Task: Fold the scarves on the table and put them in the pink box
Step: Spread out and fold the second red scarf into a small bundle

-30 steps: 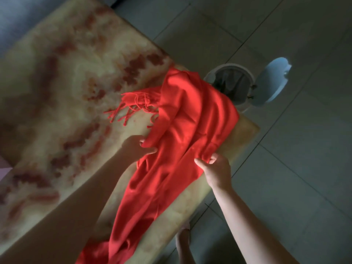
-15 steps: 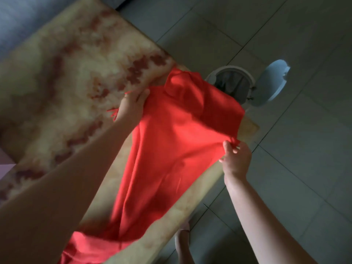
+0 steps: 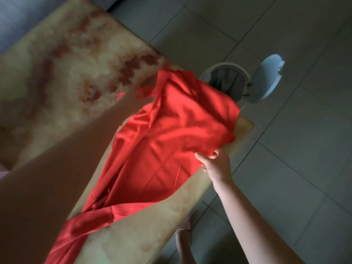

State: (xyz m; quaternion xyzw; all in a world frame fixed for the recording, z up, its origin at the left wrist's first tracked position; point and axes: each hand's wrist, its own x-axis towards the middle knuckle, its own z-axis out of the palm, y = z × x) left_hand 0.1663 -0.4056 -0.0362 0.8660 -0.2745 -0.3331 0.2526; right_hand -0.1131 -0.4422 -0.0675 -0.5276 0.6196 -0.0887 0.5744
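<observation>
A long table [image 3: 62, 77] topped in cream stone marbled with red-brown fills the view above a grey tiled floor [image 3: 304, 168]. A plain bright red fabric scarf [image 3: 171, 134] lies spread across the table's right end, its tail running toward the lower left. A round white bin [image 3: 228, 80], lid open, stands just beyond the table's far corner. The left hand [image 3: 130, 101], blurred at the scarf's far-left edge, shows no readable grip. The right hand [image 3: 216, 162] pinches the scarf's near-right edge between thumb and fingers.
</observation>
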